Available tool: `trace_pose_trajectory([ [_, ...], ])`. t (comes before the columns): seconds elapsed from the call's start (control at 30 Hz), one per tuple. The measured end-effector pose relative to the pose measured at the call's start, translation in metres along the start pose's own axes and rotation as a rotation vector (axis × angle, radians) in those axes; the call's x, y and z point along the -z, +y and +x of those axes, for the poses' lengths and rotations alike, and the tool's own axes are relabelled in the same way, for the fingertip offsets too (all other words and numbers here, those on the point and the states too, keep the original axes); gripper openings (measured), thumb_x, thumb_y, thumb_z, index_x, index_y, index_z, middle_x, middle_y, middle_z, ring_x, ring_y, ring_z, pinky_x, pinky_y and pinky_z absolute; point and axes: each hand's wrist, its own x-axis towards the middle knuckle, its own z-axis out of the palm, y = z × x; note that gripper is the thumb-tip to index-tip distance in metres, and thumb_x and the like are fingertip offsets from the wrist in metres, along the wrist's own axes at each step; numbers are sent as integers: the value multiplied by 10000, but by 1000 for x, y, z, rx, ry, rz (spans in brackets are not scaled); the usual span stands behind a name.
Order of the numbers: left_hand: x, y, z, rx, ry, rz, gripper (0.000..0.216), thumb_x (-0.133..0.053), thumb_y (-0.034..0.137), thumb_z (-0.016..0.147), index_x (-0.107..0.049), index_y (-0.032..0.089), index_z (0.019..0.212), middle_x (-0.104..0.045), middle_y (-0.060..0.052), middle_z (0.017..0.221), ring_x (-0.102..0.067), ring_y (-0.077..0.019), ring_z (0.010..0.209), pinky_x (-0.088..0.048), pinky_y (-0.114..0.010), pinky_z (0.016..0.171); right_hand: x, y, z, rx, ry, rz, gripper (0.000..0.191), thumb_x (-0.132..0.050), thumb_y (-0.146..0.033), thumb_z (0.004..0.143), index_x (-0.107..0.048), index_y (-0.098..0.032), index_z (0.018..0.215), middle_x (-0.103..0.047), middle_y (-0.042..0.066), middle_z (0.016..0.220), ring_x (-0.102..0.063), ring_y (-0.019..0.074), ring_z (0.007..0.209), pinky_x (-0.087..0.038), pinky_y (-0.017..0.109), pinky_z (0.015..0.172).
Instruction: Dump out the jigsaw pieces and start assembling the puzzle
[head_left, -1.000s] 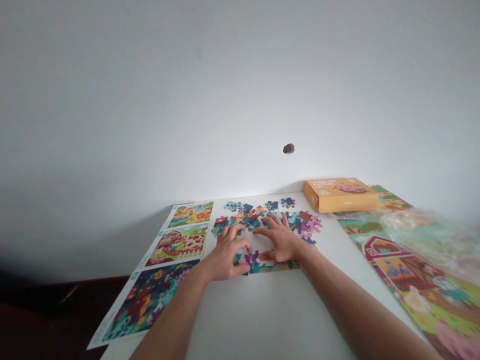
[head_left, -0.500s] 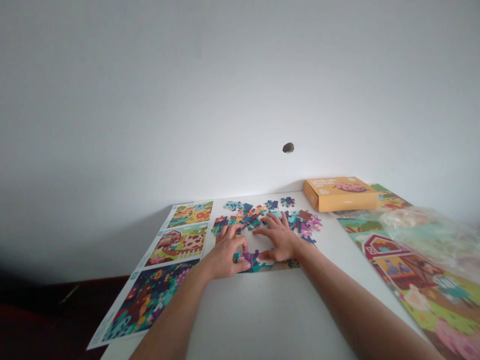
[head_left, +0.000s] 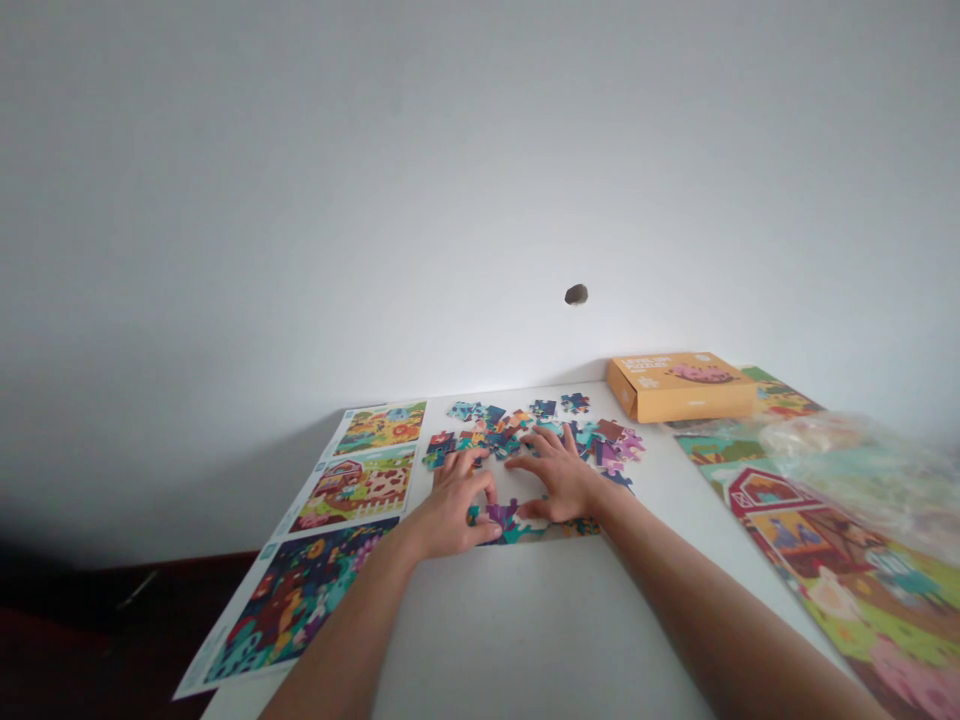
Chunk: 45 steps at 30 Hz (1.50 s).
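Note:
A joined strip of jigsaw puzzle pieces [head_left: 525, 530], purple, teal and green, lies flat in front of me, partly hidden by both hands. At its left end, the bent index finger and thumb of my left hand [head_left: 452, 510] close on a purple puzzle piece [head_left: 501, 513]. My right hand [head_left: 561, 480] is open over the strip's right part, fingers spread and its thumb low by the strip. Beyond the fingers spreads a heap of loose puzzle pieces [head_left: 501, 440], some of them covered by my right hand.
A sheet of printed pictures [head_left: 300, 590] lies along the left table edge. An orange puzzle box [head_left: 679, 390] stands at the back right against the wall [head_left: 450, 200]. Right of me are a farm picture [head_left: 847, 560] and a clear plastic bag [head_left: 862, 460].

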Motion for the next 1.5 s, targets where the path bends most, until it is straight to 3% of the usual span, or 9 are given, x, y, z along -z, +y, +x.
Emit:
trace_pose_trajectory([
  [1.5,0,0,1,-2,-26,-9,288,-755,416,705,-610,221,858,-375,-86,1397,-299,-370,1346,-317,-522,1054,4,-2,0,-30,-37,4,804,-715,-605,672,-462,-363,1396,-308,109,1497,-158,405,1405,54,740,1045],
])
